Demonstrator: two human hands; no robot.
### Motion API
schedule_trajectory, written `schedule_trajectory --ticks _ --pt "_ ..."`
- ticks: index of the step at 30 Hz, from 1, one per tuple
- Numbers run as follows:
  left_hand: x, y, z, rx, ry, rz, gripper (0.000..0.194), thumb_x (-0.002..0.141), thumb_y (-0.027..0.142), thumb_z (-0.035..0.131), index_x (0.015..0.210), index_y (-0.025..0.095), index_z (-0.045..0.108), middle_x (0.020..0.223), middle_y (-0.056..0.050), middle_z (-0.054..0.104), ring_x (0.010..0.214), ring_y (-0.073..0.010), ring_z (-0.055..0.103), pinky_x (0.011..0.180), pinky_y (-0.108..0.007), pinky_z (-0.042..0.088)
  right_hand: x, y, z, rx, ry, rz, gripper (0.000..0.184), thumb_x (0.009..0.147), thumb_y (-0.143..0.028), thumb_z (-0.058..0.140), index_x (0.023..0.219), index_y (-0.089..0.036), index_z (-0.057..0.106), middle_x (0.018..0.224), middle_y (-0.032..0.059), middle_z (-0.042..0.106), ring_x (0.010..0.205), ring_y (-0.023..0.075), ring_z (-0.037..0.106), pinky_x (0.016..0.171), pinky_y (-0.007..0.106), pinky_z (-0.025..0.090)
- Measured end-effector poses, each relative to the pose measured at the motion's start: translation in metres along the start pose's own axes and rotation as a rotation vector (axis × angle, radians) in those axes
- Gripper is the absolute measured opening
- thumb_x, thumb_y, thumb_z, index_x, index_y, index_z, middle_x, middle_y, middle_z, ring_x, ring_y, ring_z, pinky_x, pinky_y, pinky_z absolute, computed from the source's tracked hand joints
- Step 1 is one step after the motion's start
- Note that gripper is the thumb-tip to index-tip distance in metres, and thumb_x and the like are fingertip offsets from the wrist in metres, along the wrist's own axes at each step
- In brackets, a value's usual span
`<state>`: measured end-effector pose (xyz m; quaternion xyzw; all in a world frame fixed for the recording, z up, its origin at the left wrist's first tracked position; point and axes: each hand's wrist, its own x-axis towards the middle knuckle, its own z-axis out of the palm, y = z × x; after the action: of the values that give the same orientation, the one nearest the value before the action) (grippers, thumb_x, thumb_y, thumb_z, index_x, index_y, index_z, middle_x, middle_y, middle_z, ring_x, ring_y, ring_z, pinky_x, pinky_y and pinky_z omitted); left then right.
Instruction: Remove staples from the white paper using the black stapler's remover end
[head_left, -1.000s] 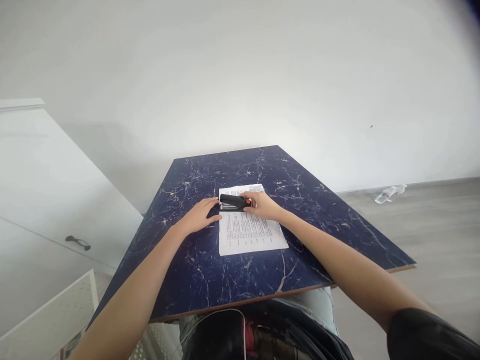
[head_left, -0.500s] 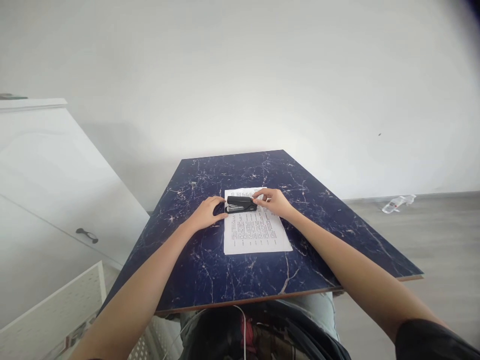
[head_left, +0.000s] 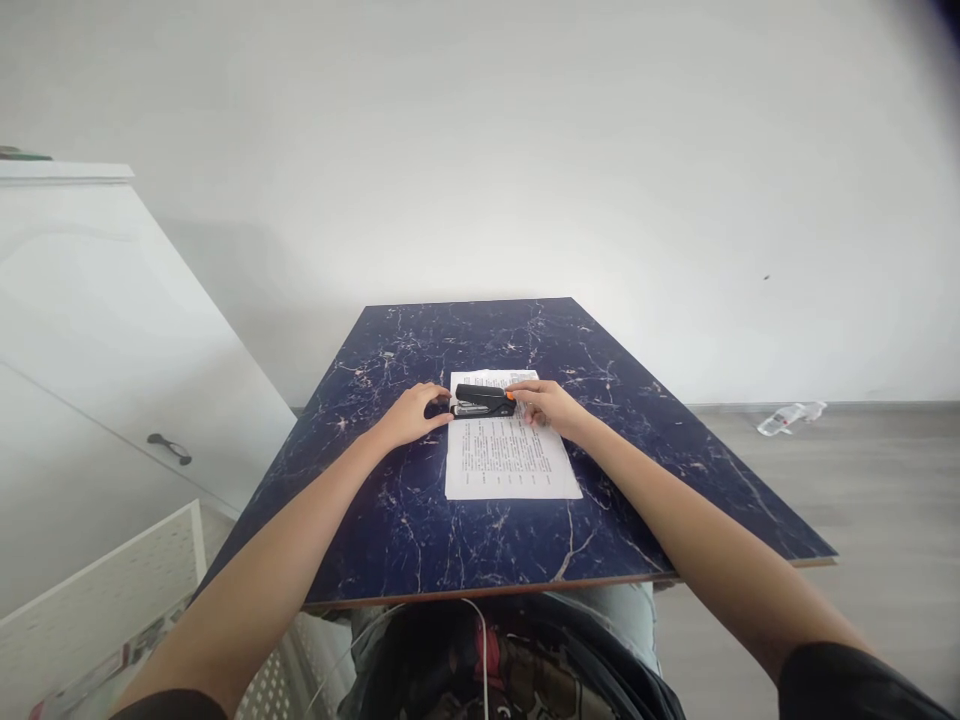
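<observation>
A black stapler (head_left: 484,399) lies across the upper part of the printed sheets (head_left: 510,470), its arm raised from its base at the left end. Orange shows at its right end. There my right hand (head_left: 551,408) pinches the stapler with thumb and index finger. My left hand (head_left: 415,412) is at the opposite end, thumb and fingers apart, their tips beside the stapler's front and the left edge of the paper. Whether those tips touch the stapler I cannot tell.
The dark blue marbled table (head_left: 420,345) stands against a white wall. To the left is a white cabinet (head_left: 90,320) with a dark handle. Clear crumpled plastic (head_left: 789,418) lies on the floor at the right. A white cable (head_left: 484,650) hangs over my lap.
The stapler's arm stands at a steeper angle now, and its orange end has come into sight. My left fingers have drawn slightly away from its front. The camera view has shifted a little.
</observation>
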<state>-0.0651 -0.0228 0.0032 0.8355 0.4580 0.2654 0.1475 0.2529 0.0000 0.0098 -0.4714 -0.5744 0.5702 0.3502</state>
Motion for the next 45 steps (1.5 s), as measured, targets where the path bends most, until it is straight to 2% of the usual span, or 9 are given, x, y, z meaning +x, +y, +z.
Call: schedule_trajectory --ticks 2,4,7,10,13,33,39,42,45 --pt "0.001 -0.001 0.001 0.012 0.002 0.009 0.038 0.091 0.045 0.069 0.121 0.023 0.068 0.12 -0.011 0.072 0.11 -0.0306 0.066 0.097 -0.048 0.051 -0.001 -0.003 0.005 0.104 -0.035 0.068 0.029 0.09 -0.027 0.071 0.117 -0.017 0.073 0.1 0.0118 0.077 0.061 0.0159 0.069 0.058 0.029 0.062" --pt "0.001 -0.002 0.001 0.026 -0.003 0.018 0.038 0.091 0.046 0.068 0.121 0.023 0.068 0.119 -0.011 0.072 0.11 -0.0308 0.065 0.097 -0.048 0.051 -0.001 -0.005 0.012 0.201 -0.053 0.102 0.029 0.093 -0.025 0.066 0.12 -0.015 0.069 0.12 0.0157 0.073 0.073 0.0192 0.075 0.069 0.032 0.067" --pt "0.002 -0.002 0.001 0.05 -0.021 0.036 0.037 0.091 0.045 0.069 0.121 0.022 0.069 0.121 -0.011 0.071 0.113 -0.0314 0.065 0.098 -0.049 0.049 -0.004 -0.007 0.021 0.276 -0.076 0.116 0.027 0.098 -0.027 0.062 0.12 -0.012 0.065 0.133 0.021 0.067 0.089 0.025 0.079 0.083 0.037 0.068" --pt "0.002 -0.004 0.0 0.056 -0.039 0.047 0.036 0.091 0.044 0.07 0.12 0.023 0.07 0.123 -0.011 0.071 0.114 -0.0315 0.064 0.098 -0.05 0.048 -0.006 -0.007 0.024 0.32 -0.109 0.107 0.025 0.099 -0.026 0.062 0.118 -0.01 0.063 0.128 0.0239 0.068 0.1 0.0281 0.078 0.096 0.039 0.065" --pt "0.001 -0.005 0.0 0.026 -0.038 0.042 0.038 0.089 0.043 0.071 0.121 0.024 0.07 0.122 -0.011 0.071 0.113 -0.0313 0.064 0.098 -0.05 0.048 -0.007 -0.007 0.023 0.348 -0.127 0.098 0.026 0.099 -0.024 0.061 0.12 -0.009 0.063 0.125 0.0241 0.07 0.103 0.0286 0.077 0.1 0.04 0.062" --pt "0.001 -0.007 0.0 -0.055 -0.008 -0.042 0.048 0.082 0.046 0.078 0.124 0.024 0.07 0.123 -0.014 0.071 0.114 -0.0334 0.065 0.099 -0.051 0.049 -0.005 -0.007 0.021 0.366 -0.142 0.097 0.024 0.098 -0.02 0.063 0.118 -0.007 0.064 0.122 0.0251 0.071 0.104 0.0299 0.077 0.104 0.042 0.061" --pt "0.001 -0.004 -0.001 -0.027 -0.033 -0.036 0.045 0.085 0.044 0.076 0.124 0.023 0.069 0.125 -0.013 0.071 0.114 -0.033 0.065 0.098 -0.051 0.05 -0.005 -0.005 0.023 0.306 -0.116 0.072 0.026 0.101 -0.03 0.061 0.118 -0.011 0.065 0.126 0.0225 0.07 0.105 0.0292 0.077 0.103 0.043 0.062" --pt "0.002 -0.005 -0.001 -0.028 -0.021 -0.022 0.044 0.084 0.042 0.077 0.123 0.024 0.069 0.122 -0.012 0.071 0.112 -0.0321 0.066 0.098 -0.05 0.05 -0.008 -0.003 0.027 0.221 -0.132 0.003 0.028 0.092 -0.028 0.075 0.116 -0.015 0.07 0.122 0.0164 0.073 0.105 0.0276 0.076 0.106 0.043 0.06" --pt "0.002 -0.005 -0.001 -0.051 -0.007 -0.029 0.041 0.083 0.041 0.078 0.119 0.024 0.071 0.118 -0.012 0.072 0.107 -0.0315 0.067 0.097 -0.049 0.051 -0.011 -0.001 0.032 0.144 -0.079 -0.082 0.035 0.078 -0.019 0.085 0.111 -0.02 0.074 0.119 0.0105 0.075 0.1 0.0267 0.077 0.104 0.046 0.061"
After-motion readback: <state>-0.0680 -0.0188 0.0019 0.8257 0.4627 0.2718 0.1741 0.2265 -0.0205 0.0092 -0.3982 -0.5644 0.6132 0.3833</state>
